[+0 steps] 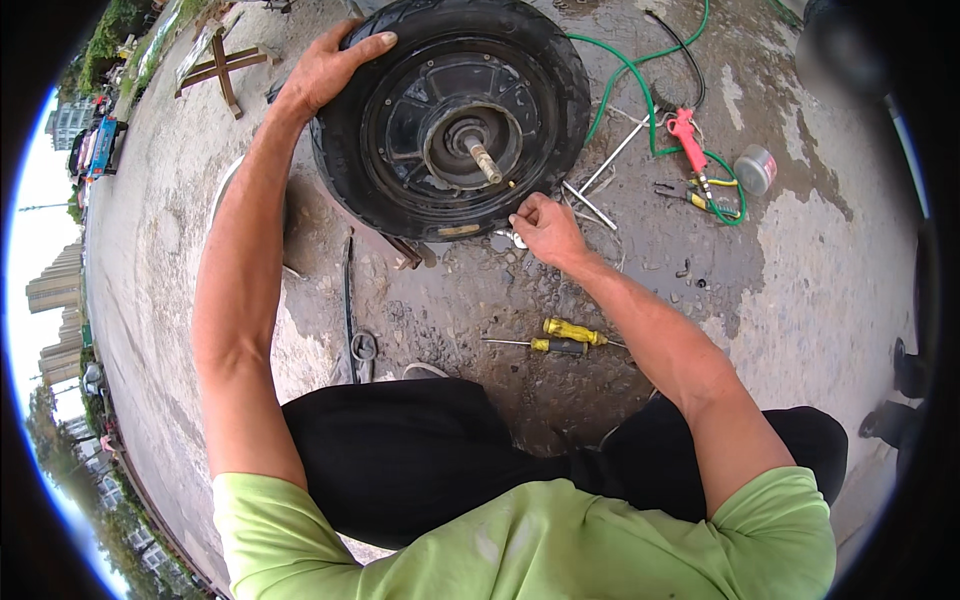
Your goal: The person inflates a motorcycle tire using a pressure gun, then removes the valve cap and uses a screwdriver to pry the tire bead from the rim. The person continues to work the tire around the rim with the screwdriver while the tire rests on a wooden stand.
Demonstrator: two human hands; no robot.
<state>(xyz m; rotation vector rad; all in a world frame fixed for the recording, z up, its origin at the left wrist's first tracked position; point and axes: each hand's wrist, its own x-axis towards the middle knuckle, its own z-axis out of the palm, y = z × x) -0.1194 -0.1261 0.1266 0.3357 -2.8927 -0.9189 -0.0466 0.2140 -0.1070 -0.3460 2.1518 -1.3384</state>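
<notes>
A black tyre (345, 150) on a dark hub-motor wheel (405, 115) is tilted in front of me, its metal axle (485, 160) sticking out toward me. My left hand (325, 68) grips the tyre at its upper left, the thumb over the sidewall and the other fingers mostly hidden behind the tread. At the lower right edge is my right hand (550, 230), its fingers curled together against the tyre. What they hold, if anything, is hidden. Just above these fingers a small brass-coloured valve stem (512, 184) shows at the rim.
Two yellow-handled screwdrivers (572, 331) lie on the wet ground before me. Right of the wheel are a metal cross wrench (612, 160), a red air gun (687, 140) on a green hose (612, 75), pliers (700, 200) and a clear tub (755, 170). A rusty stand (222, 68) is far left.
</notes>
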